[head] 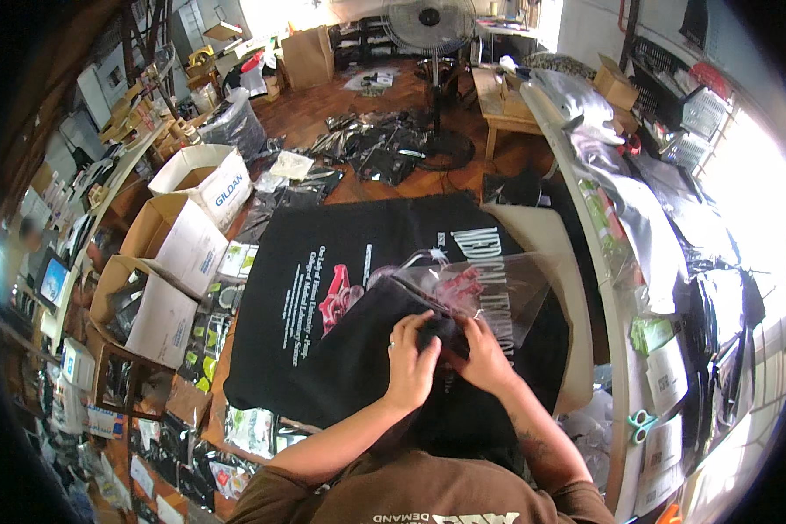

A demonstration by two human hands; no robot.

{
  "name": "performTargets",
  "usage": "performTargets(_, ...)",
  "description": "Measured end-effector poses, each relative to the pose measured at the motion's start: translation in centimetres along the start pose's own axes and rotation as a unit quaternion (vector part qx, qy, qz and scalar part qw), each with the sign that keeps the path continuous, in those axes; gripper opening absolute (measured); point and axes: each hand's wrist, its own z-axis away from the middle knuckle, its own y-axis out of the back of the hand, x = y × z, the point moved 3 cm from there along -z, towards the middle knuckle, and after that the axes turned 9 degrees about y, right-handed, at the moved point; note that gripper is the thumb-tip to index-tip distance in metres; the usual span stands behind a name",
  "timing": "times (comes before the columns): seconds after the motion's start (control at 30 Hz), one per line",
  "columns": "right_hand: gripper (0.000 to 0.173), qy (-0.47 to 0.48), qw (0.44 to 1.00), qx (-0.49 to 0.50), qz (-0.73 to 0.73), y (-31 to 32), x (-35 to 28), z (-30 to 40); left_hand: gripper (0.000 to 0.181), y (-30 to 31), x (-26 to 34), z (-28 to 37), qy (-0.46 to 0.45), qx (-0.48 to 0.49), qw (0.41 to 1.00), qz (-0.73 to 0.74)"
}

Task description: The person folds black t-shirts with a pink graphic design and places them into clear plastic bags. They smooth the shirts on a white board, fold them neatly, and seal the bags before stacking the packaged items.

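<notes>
My left hand (pixel 412 360), a ring on one finger, grips a bunched fold of black cloth (pixel 367 340). My right hand (pixel 486 359) closes on the same fold from the right, with its fingertips at the edge of a clear plastic bag (pixel 530 285). The bag lies flat beyond my hands, and a red print shows through it. A whitish cord or strip (pixel 422 255) curves at its far side. Underneath spreads a large black printed cloth (pixel 262 275) with white lettering and red drawings. My fingers partly hide the grip.
Open cardboard boxes (pixel 190 245) line the left side, beside packaged goods (pixel 206 340). A long table (pixel 602 288) on the right bears clear plastic, papers and green-handled scissors (pixel 642 426). Ahead, a pedestal fan (pixel 435 85) stands near black plastic packages (pixel 380 144) on the wooden floor.
</notes>
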Motion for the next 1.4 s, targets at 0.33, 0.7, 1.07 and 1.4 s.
performTargets(0.33,0.016,-0.036,0.954,0.271,0.121,2.2,-0.2,0.4,0.04,-2.0,1.8,-1.6,0.002,-0.19,0.956,-0.224)
performTargets(0.7,0.051,-0.155,0.954,0.068,0.249,1.1,-1.0,1.4,0.048,5.4,-0.6,-8.6,-0.015,0.099,0.971,-0.219)
performTargets(1.07,0.027,-0.205,0.936,0.28,-0.057,1.7,4.4,-5.8,0.045,8.7,-8.2,-11.0,0.229,0.089,0.969,0.014)
performTargets(1.4,0.028,-0.223,0.933,0.103,-0.265,0.2,4.3,2.1,0.05,10.1,-6.8,-2.0,0.236,-0.086,0.968,0.011)
